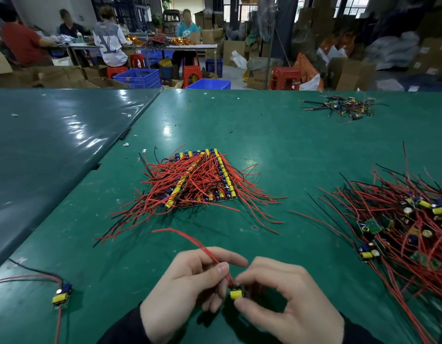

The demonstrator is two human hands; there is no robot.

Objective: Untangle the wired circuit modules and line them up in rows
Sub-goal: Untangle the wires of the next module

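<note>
Lined-up rows point(199, 178) lie mid-table, tangled pile point(403, 227) right (1 stray module point(62, 295) left).

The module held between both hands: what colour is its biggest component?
Yellow. The module shows best in the head view, its only view.

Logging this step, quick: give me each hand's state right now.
Left hand: pinching the red wires of the module.
Right hand: pinching that same module between thumb and fingertips.

Green worktop point(277, 135); blue crates point(138, 77), red stools point(285, 78), cardboard boxes point(349, 73) at 12 o'clock; seated people point(108, 40) at 11.
</note>
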